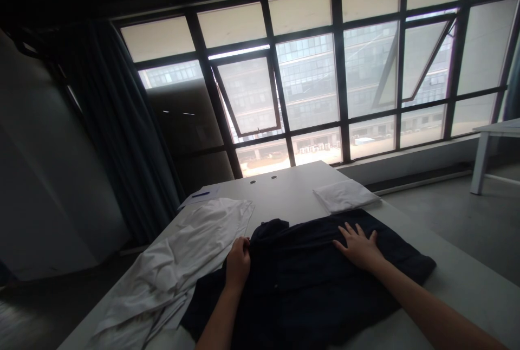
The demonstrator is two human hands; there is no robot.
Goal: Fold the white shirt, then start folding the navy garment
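Note:
A dark navy shirt (309, 279) lies spread on the white table (284, 193), its collar end bunched up near the middle. My left hand (238, 263) is closed at the shirt's left side by the collar, fingers curled on the cloth. Flat on the shirt's right part rests my right hand (359, 247), its fingers spread and holding nothing. Left of the dark shirt is a crumpled white garment (174, 263), partly under its edge. A folded white cloth (345, 195) sits beyond the shirt at the right.
A paper (207, 194) with a blue pen (200, 194) lies at the table's far left corner. Large windows (309, 79) stand behind, two panes tilted open. A dark blue curtain (122, 122) hangs at left. Another white table (481, 160) stands at far right.

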